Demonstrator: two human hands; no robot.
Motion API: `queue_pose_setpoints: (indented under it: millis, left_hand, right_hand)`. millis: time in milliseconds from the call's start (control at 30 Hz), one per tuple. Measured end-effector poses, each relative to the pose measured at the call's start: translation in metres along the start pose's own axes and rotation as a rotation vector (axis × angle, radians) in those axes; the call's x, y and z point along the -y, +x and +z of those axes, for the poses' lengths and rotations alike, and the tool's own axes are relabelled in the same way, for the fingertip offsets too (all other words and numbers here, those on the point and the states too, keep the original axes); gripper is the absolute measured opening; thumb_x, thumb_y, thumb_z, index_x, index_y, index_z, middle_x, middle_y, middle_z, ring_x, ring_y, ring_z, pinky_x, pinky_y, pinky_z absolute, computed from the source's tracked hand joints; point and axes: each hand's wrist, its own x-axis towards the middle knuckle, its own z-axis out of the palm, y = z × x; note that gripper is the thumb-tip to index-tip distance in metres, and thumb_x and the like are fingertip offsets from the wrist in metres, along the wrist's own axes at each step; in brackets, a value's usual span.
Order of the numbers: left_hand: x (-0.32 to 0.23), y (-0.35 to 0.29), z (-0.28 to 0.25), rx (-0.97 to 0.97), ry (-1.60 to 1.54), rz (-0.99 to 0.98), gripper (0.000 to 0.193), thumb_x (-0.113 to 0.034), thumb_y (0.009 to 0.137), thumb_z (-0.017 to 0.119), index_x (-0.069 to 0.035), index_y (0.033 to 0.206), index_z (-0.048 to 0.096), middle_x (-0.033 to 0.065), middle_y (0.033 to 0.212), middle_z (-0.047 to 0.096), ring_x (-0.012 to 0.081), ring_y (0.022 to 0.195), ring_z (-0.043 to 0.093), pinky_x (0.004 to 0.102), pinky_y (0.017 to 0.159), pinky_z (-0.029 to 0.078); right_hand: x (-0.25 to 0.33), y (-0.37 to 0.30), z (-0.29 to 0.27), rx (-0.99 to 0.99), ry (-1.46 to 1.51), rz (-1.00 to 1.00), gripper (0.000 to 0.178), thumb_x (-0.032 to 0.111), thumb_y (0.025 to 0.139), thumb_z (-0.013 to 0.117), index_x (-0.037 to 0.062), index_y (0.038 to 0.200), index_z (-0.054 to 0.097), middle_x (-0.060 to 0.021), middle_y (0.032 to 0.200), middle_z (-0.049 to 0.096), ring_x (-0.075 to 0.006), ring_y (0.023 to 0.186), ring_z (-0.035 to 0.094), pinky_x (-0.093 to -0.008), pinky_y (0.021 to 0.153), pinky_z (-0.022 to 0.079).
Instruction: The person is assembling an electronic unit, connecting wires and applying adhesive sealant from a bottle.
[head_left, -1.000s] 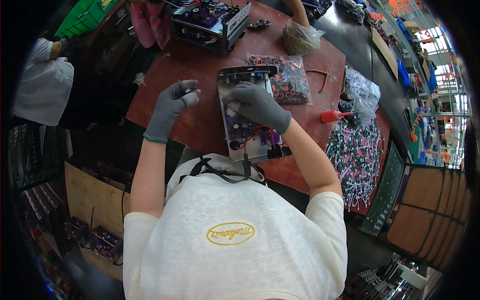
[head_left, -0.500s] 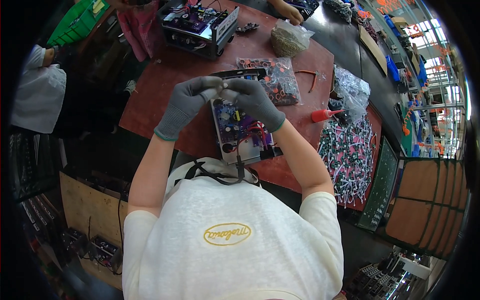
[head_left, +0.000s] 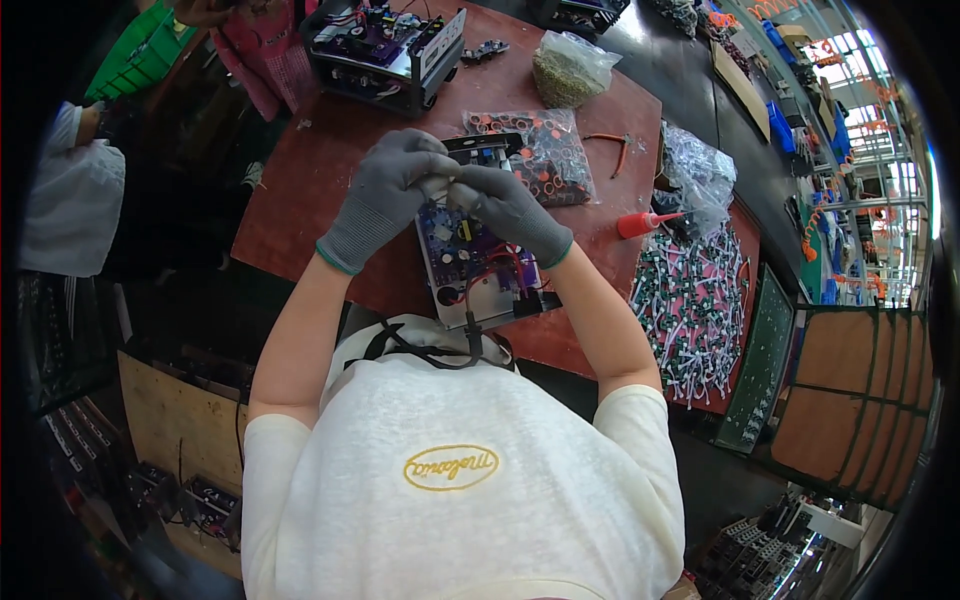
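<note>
Both my hands wear grey knit gloves and meet above an open electronic unit, whose purple circuit boards, red wires and metal base lie on the red tabletop. My left hand is closed, its fingertips pinched together against those of the other hand. My right hand pinches from the other side, thumb and finger pressed close. Whatever sits between the fingertips is too small and too covered to name. A black end panel stands at the unit's far end, just beyond my fingers. A black cable runs from the near end toward me.
Beyond the hands lie a bag of black and orange ring parts, red-handled pliers and a bag of granules. A second unit stands far left. Rightward are a red bottle and wired connectors. People stand at left.
My left hand has curled further and turned over the fingertips, and both hands are closer together. At the far side, another person's hand has left the area by the granule bag.
</note>
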Motion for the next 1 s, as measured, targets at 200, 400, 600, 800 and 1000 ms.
queue_pose_setpoints:
  millis: [200,400,600,800,1000]
  left_hand:
    - [0.0,-0.002,0.009,-0.026,0.065,-0.147,0.015,-0.006,0.08,0.068,-0.002,0.094,0.066,0.0092,0.098,0.06,0.0233,0.095,0.059,0.0322,0.083,0.049]
    - [0.007,0.0,0.015,-0.093,-0.197,-0.269,0.014,-0.009,0.085,0.063,-0.002,0.097,0.065,0.0095,0.099,0.06,0.0229,0.095,0.059,0.032,0.083,0.048]
    - [0.005,0.005,0.014,-0.2,0.304,-0.089,0.021,-0.011,0.082,0.065,-0.006,0.102,0.066,0.0097,0.104,0.061,0.0265,0.102,0.057,0.0364,0.088,0.047]
    - [0.021,0.011,0.04,-0.128,0.561,0.013,0.046,-0.021,0.079,0.067,-0.01,0.123,0.057,0.0094,0.114,0.059,0.0289,0.116,0.051,0.0404,0.098,0.041]
    - [0.024,0.01,0.054,-0.038,0.407,-0.144,0.047,-0.022,0.078,0.065,-0.011,0.123,0.055,0.0082,0.112,0.057,0.0262,0.111,0.052,0.0414,0.099,0.037]
  right_hand:
    - [0.002,-0.004,0.006,-0.283,-0.328,-0.084,0.02,0.016,0.087,0.064,0.001,0.1,0.062,-0.0116,0.092,0.066,-0.0211,0.084,0.064,-0.0321,0.073,0.05]
    - [-0.008,-0.002,0.002,-0.436,-0.724,-0.307,0.019,0.02,0.084,0.066,0.0046,0.094,0.064,-0.0138,0.083,0.065,-0.031,0.074,0.063,-0.0388,0.065,0.049]
    - [-0.042,0.003,-0.014,-0.465,-0.342,0.124,0.018,0.018,0.086,0.063,-0.0003,0.084,0.066,-0.012,0.068,0.063,-0.0227,0.061,0.06,-0.0347,0.058,0.045]
    - [-0.047,0.011,-0.014,-0.454,-0.224,0.239,0.021,0.019,0.085,0.064,-0.0019,0.085,0.068,-0.0103,0.065,0.064,-0.0128,0.059,0.057,-0.0313,0.057,0.044]
    - [-0.041,0.013,-0.016,-0.429,-0.344,0.223,0.02,0.017,0.086,0.063,-0.0023,0.087,0.069,-0.0096,0.067,0.065,-0.0124,0.058,0.057,-0.0306,0.057,0.044]
